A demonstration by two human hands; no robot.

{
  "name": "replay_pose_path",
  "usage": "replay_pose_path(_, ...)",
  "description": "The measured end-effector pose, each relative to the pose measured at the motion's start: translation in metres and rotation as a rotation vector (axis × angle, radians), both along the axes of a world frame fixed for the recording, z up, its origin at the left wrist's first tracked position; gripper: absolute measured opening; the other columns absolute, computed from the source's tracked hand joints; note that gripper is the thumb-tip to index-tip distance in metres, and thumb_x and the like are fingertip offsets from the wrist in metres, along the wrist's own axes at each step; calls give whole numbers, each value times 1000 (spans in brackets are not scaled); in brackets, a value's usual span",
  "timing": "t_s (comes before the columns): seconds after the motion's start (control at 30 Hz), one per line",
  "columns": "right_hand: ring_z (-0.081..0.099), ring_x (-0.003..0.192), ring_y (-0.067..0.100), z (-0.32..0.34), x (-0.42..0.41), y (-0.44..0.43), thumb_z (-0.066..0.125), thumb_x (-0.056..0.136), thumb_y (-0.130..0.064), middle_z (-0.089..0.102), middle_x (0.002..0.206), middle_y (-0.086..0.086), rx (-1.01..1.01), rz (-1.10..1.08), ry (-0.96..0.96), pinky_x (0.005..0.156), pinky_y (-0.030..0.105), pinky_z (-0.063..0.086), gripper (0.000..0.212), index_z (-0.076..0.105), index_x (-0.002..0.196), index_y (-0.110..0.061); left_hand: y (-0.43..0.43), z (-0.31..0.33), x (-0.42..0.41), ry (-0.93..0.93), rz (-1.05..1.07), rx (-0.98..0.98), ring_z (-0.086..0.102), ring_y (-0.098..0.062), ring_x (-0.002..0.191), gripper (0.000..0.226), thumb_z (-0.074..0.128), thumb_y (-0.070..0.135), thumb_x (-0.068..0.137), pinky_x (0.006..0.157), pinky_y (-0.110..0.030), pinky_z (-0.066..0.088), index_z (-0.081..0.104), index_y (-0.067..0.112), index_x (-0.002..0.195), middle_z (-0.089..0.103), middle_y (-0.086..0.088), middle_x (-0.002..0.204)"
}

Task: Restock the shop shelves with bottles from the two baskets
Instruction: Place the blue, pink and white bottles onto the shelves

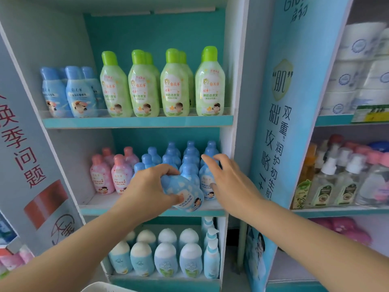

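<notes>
While the left hand is gripping a tilted blue bottle at the front edge of the middle shelf, its fingers clamping round it, the right hand is hovering by the standing blue bottles with fingers spread apart.

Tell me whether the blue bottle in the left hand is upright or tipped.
Tipped. The blue bottle gripped by the left hand slants, unlike the upright bottles behind it.

The blue bottle hides its cap under the left hand. Below, a white basket — rim only — is cut off.
</notes>
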State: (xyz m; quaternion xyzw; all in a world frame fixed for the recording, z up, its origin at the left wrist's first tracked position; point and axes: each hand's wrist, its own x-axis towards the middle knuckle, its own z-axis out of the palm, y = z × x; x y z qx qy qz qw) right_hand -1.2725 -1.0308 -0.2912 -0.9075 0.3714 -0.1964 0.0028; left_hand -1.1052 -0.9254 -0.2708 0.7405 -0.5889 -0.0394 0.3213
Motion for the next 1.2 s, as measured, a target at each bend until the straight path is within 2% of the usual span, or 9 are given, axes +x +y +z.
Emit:
replay_pose_path(0.1, 31, 129, 17, -7, -14, -1, 51, 91, -10, 17, 143, -6, 39, 54, -91, 90, 38, 47, 71, 12, 147, -30, -10, 7, -8, -17, 7, 15, 56, -12, 84, 49, 82, 33, 63, 79, -25, 46, 60, 34, 106, 58, 17, 88)
replay_pose_path(0.27, 39, 121, 13, -9, -36, 0, 47, 96, -20, 28, 137, -7, 124, 74, -230, 97, 29, 38, 58, 20, 146, -31, -32, 14, -22, -57, -44, 54, 48, -10, 78, 48, 80, 31, 66, 67, -19, 36, 57, 32, 108, 52, 20, 84)
replay_pose_path(0.4, 46, 103, 11, -15, -44, -4, 46, 97, -22, 32, 131, -7, 145, 55, -255, 84, 23, 34, 53, 23, 144, -30, -52, 15, -37, -188, -76, 94, 48, -15, 82, 43, 75, 33, 69, 68, -28, 41, 53, 32, 107, 57, 6, 86)
replay_pose_path(0.47, 40, 89, 6, -20, -45, -6, 46, 97, -23, 33, 129, -7, 148, 59, -252, 75, 20, 28, 52, 24, 144, -30, -61, 13, -44, -237, -88, 94, 47, -15, 78, 41, 73, 31, 71, 67, -30, 42, 52, 30, 107, 55, 5, 81)
replay_pose_path(0.53, 36, 84, 5, -24, -46, -7, 46, 97, -24, 32, 128, -7, 158, 64, -244, 70, 18, 23, 52, 24, 143, -31, -70, 9, -48, -281, -102, 96, 48, -17, 77, 41, 72, 29, 72, 65, -30, 41, 52, 29, 108, 53, 6, 83)
replay_pose_path(0.63, 48, 99, 12, -29, -46, -9, 47, 97, -24, 32, 128, -7, 183, 76, -263, 76, 22, 31, 52, 24, 143, -31, -79, 2, -51, -346, -139, 122, 52, -19, 88, 44, 71, 26, 72, 72, -32, 45, 51, 29, 111, 56, 6, 97)
replay_pose_path(0.73, 48, 113, 13, -33, -45, -12, 47, 96, -24, 32, 125, -8, 197, 86, -283, 90, 29, 41, 52, 26, 142, -32, -88, -5, -53, -401, -185, 133, 54, -20, 96, 42, 70, 21, 72, 80, -36, 47, 52, 28, 110, 57, 5, 107)
replay_pose_path(0.93, 52, 112, 16, -39, -45, -18, 48, 95, -23, 33, 124, -8, 212, 93, -292, 90, 37, 44, 50, 28, 139, -34, -99, -15, -53, -437, -223, 166, 54, -20, 98, 44, 71, 21, 74, 82, -39, 47, 52, 27, 113, 47, 5, 113)
replay_pose_path(1.2, 55, 105, 19, -44, -44, -21, 49, 95, -24, 34, 121, -8, 205, 97, -298, 88, 38, 45, 49, 30, 139, -33, -109, -18, -48, -478, -215, 216, 53, -22, 98, 45, 70, 20, 77, 73, -31, 40, 51, 27, 117, 44, 3, 115)
